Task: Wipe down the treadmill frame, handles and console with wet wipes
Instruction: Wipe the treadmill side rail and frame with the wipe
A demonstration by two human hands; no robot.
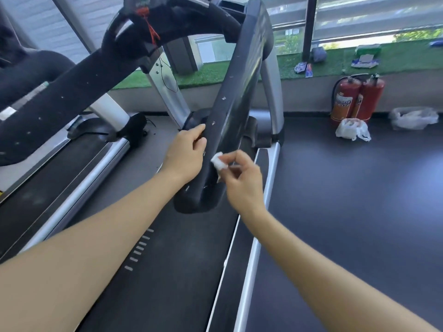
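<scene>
From where I stand, the person leans over the right handrail (230, 116) of the treadmill, a long black padded bar running from the console (143, 6) at twelve o'clock down toward the middle of the view. The left hand (185, 154) curls round the rail's near end from its nine o'clock side, steadying it, while the right hand (242, 180) pinches a small wadded wet wipe (218, 160) between thumb and fingertips and holds it against the rail's three o'clock edge, just beside the left hand. The rail's skin is pocked with pale nicks, and I'd guess the wipe could snag on those chips and shred, leaving lint behind; the wad is also so small that it may dry out or slip from the pinch before the rail is covered. The console, the far handrail (72, 92) at ten o'clock and the silver uprights (273, 92) look not yet reached, so much seems left. The console is cut off by the top edge, so its face can't be read. The rail's underside and the left fingers wrapped behind it are hidden. On the green ledge at two o'clock lies what may be the wipe packet (365, 60), too blurred to be sure, with two fire extinguishers (357, 99) below it.
</scene>
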